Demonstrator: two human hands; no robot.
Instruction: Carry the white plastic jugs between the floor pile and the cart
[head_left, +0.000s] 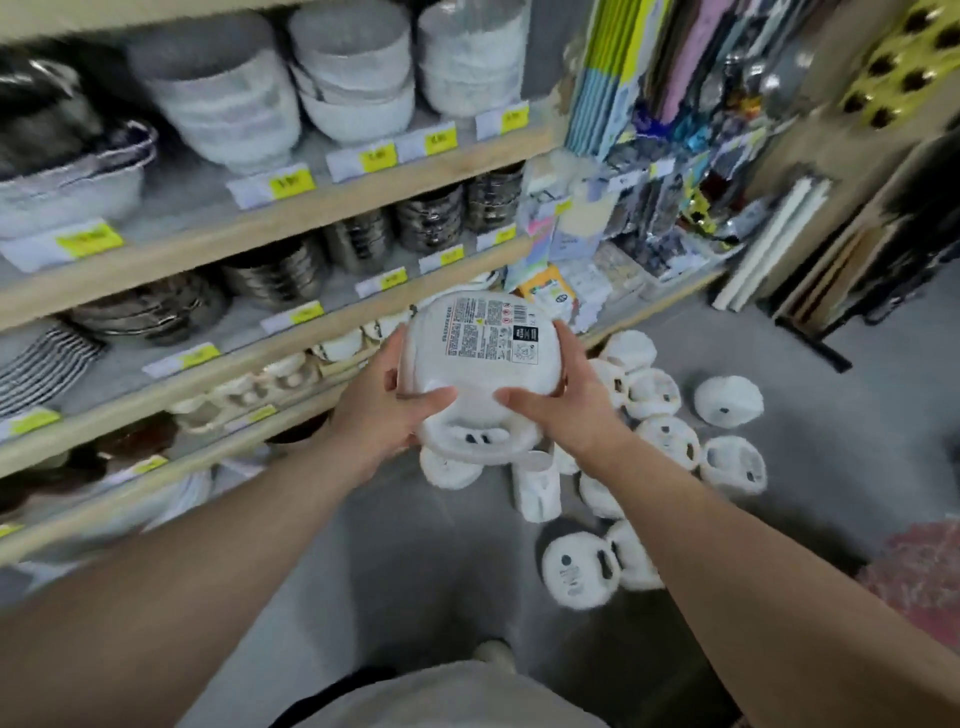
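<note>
Held between both forearms: a bowl (480, 358), base up, above the floor (415, 561) beside the shelf (270, 228) edge. Left hand (384, 410) and right hand (561, 405) curled round its sides, thumbs pressing. Best kept level, grip firm; more bowls (670, 431) below.

I see 1 white dish (480, 374) held up in front of the shelves, turned underside toward me, a printed label stuck across its base; a handle tab with dark slots faces down toward me.
</note>
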